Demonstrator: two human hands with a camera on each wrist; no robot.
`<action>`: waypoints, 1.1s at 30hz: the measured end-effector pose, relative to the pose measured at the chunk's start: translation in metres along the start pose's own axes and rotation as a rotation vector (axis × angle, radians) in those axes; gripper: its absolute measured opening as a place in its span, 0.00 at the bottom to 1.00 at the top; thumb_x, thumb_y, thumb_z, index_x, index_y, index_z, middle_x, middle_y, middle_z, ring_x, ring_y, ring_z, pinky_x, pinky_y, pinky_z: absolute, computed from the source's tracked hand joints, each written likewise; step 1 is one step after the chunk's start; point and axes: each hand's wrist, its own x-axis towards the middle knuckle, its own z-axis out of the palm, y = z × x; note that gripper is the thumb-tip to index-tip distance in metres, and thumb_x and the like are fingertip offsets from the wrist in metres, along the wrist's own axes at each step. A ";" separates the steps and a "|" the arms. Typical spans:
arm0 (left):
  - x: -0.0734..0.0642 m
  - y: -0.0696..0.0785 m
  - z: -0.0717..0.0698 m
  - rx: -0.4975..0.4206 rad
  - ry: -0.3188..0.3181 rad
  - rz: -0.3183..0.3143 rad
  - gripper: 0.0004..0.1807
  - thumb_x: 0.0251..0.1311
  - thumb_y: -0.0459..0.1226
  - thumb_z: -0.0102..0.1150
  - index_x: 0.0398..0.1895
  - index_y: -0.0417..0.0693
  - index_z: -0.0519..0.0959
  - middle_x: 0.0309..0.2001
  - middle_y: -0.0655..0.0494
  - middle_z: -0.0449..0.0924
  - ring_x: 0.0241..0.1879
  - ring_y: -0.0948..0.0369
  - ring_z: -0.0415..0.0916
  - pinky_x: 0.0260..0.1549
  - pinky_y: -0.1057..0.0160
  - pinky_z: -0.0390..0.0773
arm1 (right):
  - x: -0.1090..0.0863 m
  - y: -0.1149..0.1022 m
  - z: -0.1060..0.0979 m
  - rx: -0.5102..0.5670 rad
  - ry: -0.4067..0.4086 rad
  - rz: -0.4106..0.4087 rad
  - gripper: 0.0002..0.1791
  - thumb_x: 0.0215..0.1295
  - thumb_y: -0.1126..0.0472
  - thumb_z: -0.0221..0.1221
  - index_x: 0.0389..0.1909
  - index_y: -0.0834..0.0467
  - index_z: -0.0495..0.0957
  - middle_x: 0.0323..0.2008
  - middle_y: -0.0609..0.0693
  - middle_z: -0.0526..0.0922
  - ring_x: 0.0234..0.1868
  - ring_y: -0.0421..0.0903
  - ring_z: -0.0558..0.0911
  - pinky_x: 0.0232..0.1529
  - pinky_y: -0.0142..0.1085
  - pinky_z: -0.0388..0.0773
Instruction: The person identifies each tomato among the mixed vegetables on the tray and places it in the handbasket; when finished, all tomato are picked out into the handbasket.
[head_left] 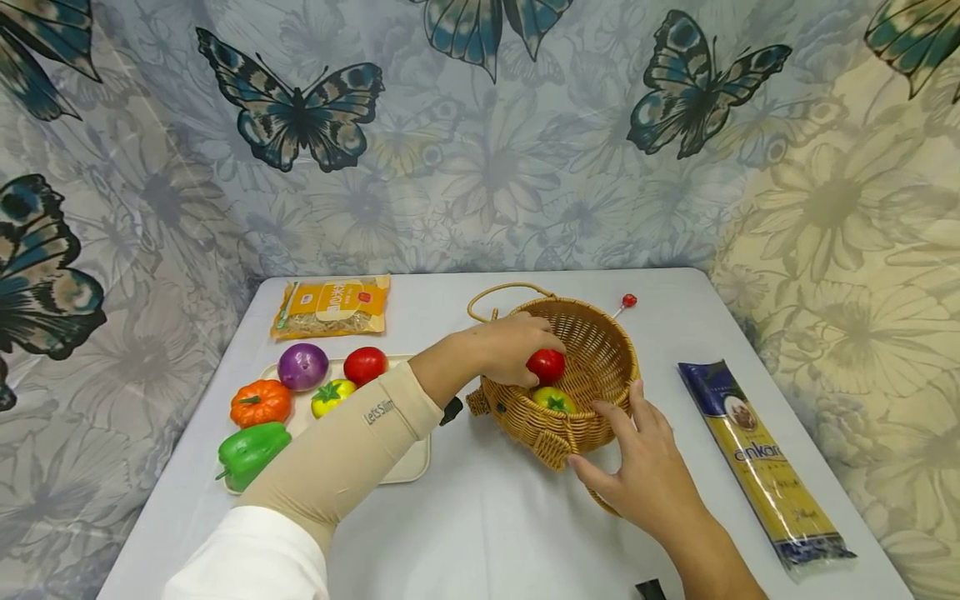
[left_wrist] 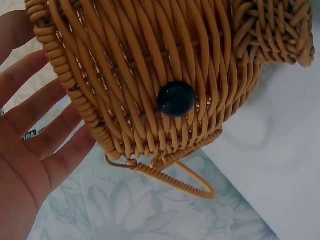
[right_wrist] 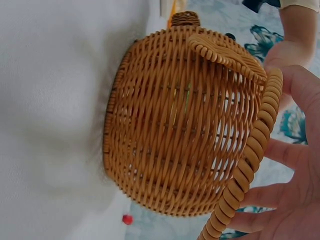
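My left hand (head_left: pixel 517 348) reaches over the rim of a tan wicker basket (head_left: pixel 517 423) and holds a round red fruit (head_left: pixel 546 367) inside it. Just below the fruit lies a yellow one with a green star-shaped top (head_left: pixel 555 400). In the left wrist view, the fingers (left_wrist: pixel 47 82) go behind the basket's rim, beside a black button eye (left_wrist: pixel 176 99). My right hand (head_left: pixel 648 467) touches the basket's near right side with spread fingers. In the right wrist view, those fingers (right_wrist: pixel 265 195) pass behind the coiled handle (right_wrist: pixel 245 170), their tips hidden.
At left, a cream tray (head_left: pixel 408 467) is partly covered by my left forearm. On or beside it are a green pepper (head_left: pixel 253 454), orange pumpkin (head_left: pixel 261 403), purple ball-like vegetable (head_left: pixel 303 367) and red fruit (head_left: pixel 365 365). A grain bag (head_left: pixel 330 308), lollipop (head_left: pixel 628 301) and pasta packet (head_left: pixel 765 467) lie around.
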 end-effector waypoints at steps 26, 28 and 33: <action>-0.053 -0.041 -0.022 -0.054 0.067 -0.081 0.34 0.65 0.46 0.68 0.74 0.59 0.70 0.70 0.56 0.69 0.72 0.52 0.62 0.70 0.53 0.69 | 0.001 -0.001 0.000 -0.002 -0.021 0.013 0.40 0.55 0.41 0.73 0.65 0.54 0.74 0.76 0.76 0.50 0.68 0.80 0.62 0.51 0.79 0.68; -0.059 -0.050 -0.019 -0.063 0.060 -0.106 0.35 0.64 0.46 0.69 0.74 0.60 0.70 0.71 0.56 0.69 0.72 0.51 0.62 0.69 0.51 0.69 | 0.002 -0.001 0.000 -0.002 -0.023 0.014 0.40 0.55 0.40 0.73 0.65 0.54 0.74 0.76 0.76 0.50 0.68 0.80 0.62 0.51 0.79 0.68; -0.072 -0.074 -0.008 -0.088 0.027 -0.188 0.36 0.63 0.46 0.70 0.75 0.60 0.69 0.72 0.53 0.68 0.73 0.48 0.62 0.70 0.47 0.69 | 0.002 -0.001 0.000 -0.014 -0.036 0.026 0.41 0.55 0.39 0.73 0.66 0.54 0.74 0.77 0.76 0.49 0.69 0.81 0.61 0.52 0.79 0.67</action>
